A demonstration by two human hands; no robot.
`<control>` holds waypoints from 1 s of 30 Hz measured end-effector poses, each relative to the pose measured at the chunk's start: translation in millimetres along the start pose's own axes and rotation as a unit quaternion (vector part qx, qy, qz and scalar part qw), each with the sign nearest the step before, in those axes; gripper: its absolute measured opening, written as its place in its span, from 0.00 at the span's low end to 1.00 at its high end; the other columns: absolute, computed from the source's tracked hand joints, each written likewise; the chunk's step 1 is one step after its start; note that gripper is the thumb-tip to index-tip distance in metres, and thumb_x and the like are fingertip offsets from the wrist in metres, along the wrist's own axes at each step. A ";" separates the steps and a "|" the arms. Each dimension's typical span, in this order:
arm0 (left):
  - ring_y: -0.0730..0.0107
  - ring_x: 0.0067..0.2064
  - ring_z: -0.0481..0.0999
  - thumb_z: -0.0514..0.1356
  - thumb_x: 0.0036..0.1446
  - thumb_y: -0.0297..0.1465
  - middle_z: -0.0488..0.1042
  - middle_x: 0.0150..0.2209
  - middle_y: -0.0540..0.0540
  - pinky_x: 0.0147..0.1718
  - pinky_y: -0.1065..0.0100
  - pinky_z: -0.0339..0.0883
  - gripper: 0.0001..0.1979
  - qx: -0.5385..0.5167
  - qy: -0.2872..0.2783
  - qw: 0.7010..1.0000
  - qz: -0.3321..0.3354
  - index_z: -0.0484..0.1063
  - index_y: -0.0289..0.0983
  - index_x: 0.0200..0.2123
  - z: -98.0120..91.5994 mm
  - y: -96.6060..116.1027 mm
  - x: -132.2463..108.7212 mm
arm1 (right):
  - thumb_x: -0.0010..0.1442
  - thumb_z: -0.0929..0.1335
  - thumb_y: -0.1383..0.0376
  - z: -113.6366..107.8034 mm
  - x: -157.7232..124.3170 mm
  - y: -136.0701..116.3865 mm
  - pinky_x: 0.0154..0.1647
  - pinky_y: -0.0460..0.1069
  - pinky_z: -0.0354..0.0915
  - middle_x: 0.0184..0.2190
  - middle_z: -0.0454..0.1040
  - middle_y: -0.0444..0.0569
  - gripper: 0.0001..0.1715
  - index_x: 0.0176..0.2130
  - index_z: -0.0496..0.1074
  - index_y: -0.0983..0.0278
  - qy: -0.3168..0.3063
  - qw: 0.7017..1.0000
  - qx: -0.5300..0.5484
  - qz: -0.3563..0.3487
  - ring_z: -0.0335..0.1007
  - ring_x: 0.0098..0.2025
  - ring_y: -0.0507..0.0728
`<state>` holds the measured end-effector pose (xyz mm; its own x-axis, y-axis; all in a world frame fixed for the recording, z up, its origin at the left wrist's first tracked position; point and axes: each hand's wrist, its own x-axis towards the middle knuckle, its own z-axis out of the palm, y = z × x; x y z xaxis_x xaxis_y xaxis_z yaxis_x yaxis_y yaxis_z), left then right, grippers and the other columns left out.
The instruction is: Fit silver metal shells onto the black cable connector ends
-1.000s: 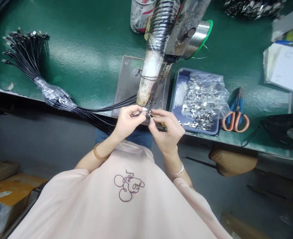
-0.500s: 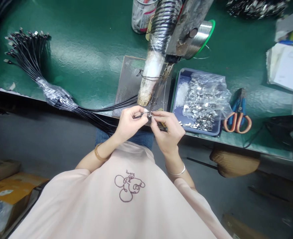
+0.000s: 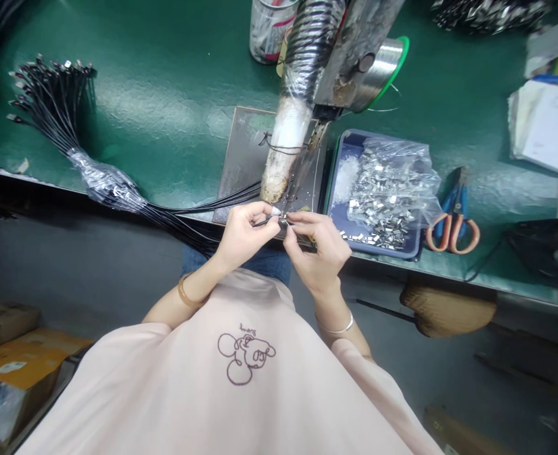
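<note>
My left hand [image 3: 248,232] is closed, its thumb and forefinger pinching a black cable [image 3: 261,222] near its end. Close to it, my right hand [image 3: 320,245] pinches a small shiny metal piece [image 3: 283,219] against the cable's tip. The exact shape of that piece is too small to make out. Just above my fingertips hangs the scorched white nozzle [image 3: 283,148] of a ribbed hose, beside a thin metal rod [image 3: 313,148] on a bracket. A bundle of black cables [image 3: 112,183], wrapped in clear film, runs from the left toward my left hand.
A grey plate [image 3: 243,148] lies under the nozzle. To the right stands a blue tray [image 3: 338,218] of small metal shells and a plastic bag. Beyond it are orange-handled pliers [image 3: 453,230]. A wire spool [image 3: 385,69] and a cup of odds and ends [image 3: 269,31] are farther back.
Both hands have shifted very slightly left, and the right fingertips have turned a little around the small metal piece. Everything else stays in place.
</note>
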<state>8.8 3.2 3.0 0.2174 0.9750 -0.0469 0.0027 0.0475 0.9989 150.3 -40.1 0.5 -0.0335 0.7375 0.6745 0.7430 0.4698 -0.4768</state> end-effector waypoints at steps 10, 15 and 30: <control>0.80 0.21 0.47 0.61 0.49 0.31 0.50 0.17 0.58 0.21 0.73 0.44 0.05 0.032 0.001 0.999 0.021 0.71 0.35 0.25 0.2 0.1 -2.2 | 0.61 0.71 0.74 0.6 0.0 0.1 0.39 0.48 0.75 0.36 0.81 0.46 0.09 0.35 0.72 0.60 0.004 1.000 -0.009 0.010 0.81 0.38 0.54; 0.80 0.21 0.47 0.61 0.50 0.30 0.50 0.17 0.58 0.20 0.73 0.44 0.05 0.048 0.004 0.998 0.030 0.72 0.35 0.25 0.5 0.5 -4.3 | 0.60 0.71 0.74 2.2 -0.7 0.6 0.38 0.47 0.75 0.35 0.81 0.46 0.09 0.35 0.73 0.60 0.008 1.000 -0.011 0.009 0.80 0.37 0.53; 0.81 0.21 0.48 0.63 0.47 0.31 0.51 0.17 0.58 0.22 0.72 0.43 0.06 -0.010 -0.014 1.000 -0.024 0.72 0.34 0.24 -3.2 -2.8 -2.2 | 0.59 0.70 0.76 1.5 -2.1 0.5 0.38 0.47 0.76 0.37 0.82 0.49 0.11 0.34 0.69 0.60 -0.012 0.999 -0.015 -0.033 0.81 0.38 0.54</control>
<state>5.2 1.6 0.2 0.2455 0.9648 -0.0947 -0.0052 0.0990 0.9951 149.7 -40.7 -2.0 -0.0989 0.7174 0.6896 0.7587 0.5028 -0.4142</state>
